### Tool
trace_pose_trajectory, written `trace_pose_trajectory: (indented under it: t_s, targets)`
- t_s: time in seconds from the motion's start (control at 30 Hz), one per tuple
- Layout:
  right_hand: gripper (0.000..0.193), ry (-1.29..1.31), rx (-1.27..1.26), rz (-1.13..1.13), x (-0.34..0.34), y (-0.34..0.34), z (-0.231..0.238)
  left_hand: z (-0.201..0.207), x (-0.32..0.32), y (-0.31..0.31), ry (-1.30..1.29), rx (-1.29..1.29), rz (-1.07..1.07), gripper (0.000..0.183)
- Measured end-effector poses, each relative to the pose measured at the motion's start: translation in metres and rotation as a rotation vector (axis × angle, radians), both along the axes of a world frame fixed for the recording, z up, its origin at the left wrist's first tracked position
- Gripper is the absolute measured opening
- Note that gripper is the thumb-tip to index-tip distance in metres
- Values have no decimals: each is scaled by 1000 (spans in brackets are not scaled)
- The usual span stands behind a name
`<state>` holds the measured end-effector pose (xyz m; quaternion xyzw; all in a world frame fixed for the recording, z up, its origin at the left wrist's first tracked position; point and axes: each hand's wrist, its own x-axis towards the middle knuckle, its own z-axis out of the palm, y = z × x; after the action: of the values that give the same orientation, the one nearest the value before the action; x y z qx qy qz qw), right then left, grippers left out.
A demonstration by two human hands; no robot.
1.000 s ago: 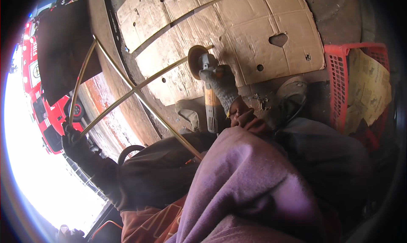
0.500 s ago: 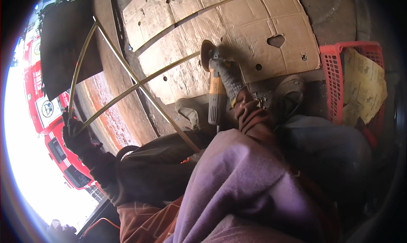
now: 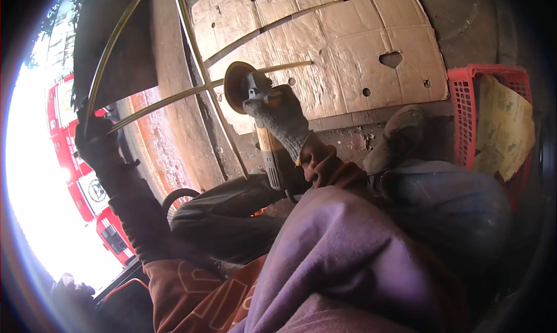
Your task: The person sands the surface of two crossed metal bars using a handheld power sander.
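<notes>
The right hand (image 3: 284, 121), gloved, grips the grinder (image 3: 255, 109), its disc against the rod (image 3: 174, 98). That rod runs leftward to the left hand (image 3: 98, 147), closed around its far end above the cardboard (image 3: 348, 42).

Flattened sheets of brown cardboard (image 3: 348, 48), punched with small round holes and one heart-shaped cut-out, are lying across the ground at the top of the view. A red plastic crate (image 3: 464, 118) with a mesh wall is standing at the right, just beside the cardboard's edge, and is holding crumpled yellowish paper (image 3: 507, 127) that is spilling over its rim. A red vehicle (image 3: 78, 176) is showing at the far left against glaring daylight, while a worn grey shoe (image 3: 400, 135) is resting on the dark ground between the cardboard and the crate.
</notes>
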<state>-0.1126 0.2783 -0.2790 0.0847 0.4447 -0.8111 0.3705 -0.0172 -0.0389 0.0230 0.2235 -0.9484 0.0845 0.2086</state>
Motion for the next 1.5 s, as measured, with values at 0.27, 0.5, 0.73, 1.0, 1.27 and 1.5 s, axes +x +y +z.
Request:
trace_pose_trajectory:
  t_s: [0.27, 0.5, 0.73, 1.0, 1.27, 1.5]
  targets:
    - [34, -142, 172, 73, -45, 41, -89, -4, 38, -9, -218, -324, -17, 17]
    - [36, 509, 233, 4, 10, 0, -43, -11, 63, -38, 29, 144, 2, 42]
    - [30, -126, 225, 83, -37, 38, -82, -11, 88, -64, 390, 1323, 37, 38]
    - [49, -46, -37, 0, -2, 8, -16, -17, 70, -47, 956, 1542, 125, 48]
    - [35, -166, 200, 69, -44, 48, -95, -23, 52, -67, 416, 897, 25, 51]
    - [56, -10, -4, -14, 9, 3, -24, -3, 2, -26, 241, 392, -117, 26]
